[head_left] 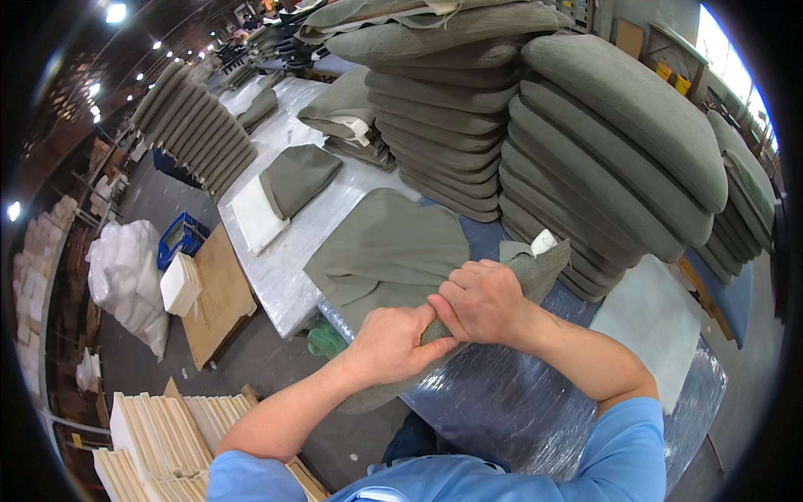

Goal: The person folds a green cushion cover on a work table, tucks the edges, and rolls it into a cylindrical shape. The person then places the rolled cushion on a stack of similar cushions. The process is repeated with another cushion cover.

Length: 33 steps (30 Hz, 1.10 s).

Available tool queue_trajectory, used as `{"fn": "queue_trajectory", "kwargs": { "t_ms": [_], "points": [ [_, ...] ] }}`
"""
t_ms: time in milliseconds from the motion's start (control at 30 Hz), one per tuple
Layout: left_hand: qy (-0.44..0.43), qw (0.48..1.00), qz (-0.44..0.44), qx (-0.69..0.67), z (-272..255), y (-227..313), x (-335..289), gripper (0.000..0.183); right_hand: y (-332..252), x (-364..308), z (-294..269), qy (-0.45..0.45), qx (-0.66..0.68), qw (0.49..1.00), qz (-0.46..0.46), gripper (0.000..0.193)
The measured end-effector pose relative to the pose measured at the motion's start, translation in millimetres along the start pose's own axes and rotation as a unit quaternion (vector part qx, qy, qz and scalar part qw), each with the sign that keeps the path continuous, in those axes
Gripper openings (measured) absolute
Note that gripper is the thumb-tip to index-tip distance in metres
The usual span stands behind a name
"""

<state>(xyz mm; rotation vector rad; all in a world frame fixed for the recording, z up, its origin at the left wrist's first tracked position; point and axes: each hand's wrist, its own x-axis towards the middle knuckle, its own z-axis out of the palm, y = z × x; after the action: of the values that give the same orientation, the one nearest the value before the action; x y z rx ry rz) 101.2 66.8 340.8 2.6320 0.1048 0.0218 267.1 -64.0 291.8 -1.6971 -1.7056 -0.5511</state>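
Head: two grips (391,345) (483,303) on one cover (535,274)

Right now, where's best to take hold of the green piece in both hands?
Probably the near-left end of the green piece, coming from the person's left, below the left hand. It appears to project past the table, likely leaving room above and below; the far-right end looks crowded by stacked cushions.

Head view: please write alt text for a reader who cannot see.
A person's left hand and right hand grip a grey-green fabric item at a plastic-wrapped table; tall stacks of grey-green cushions stand beyond.
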Motion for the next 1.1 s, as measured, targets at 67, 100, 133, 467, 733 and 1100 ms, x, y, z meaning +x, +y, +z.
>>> {"fn": "queue_trajectory", "kwargs": {
  "t_ms": [67, 100, 133, 467, 733, 1100],
  "points": [
    [0.011, 0.999, 0.003, -0.034, 2.5, 6.7, -1.6, 0.042, -1.2, -4.1, -9.5, -0.008, -0.008, 1.000, 0.011, 0.031],
    [0.017, 0.999, 0.001, -0.041, 4.6, 10.5, -4.0, 0.041, -3.4, -5.6, -10.7, -0.010, 0.003, 1.000, 0.013, 0.030],
    [0.024, 0.999, 0.001, -0.048, 5.8, 13.1, -4.6, 0.040, -5.3, -4.9, -8.8, -0.011, 0.010, 1.000, 0.016, 0.029],
    [0.014, 1.000, -0.009, -0.011, 3.6, 15.9, -7.2, 0.049, 2.8, -38.5, -27.1, 0.168, -0.032, 0.983, -0.066, 0.053],
    [0.044, 0.998, 0.027, 0.037, 20.4, 27.1, -18.7, 0.046, 9.7, -29.0, -30.4, -0.038, -0.001, 0.999, -0.027, 0.041],
    [-0.037, 0.989, -0.015, -0.145, 36.8, 28.5, -4.1, 0.074, 35.7, -90.3, -63.6, 0.494, 0.172, 0.751, 0.403, 0.023]
  ]
}}
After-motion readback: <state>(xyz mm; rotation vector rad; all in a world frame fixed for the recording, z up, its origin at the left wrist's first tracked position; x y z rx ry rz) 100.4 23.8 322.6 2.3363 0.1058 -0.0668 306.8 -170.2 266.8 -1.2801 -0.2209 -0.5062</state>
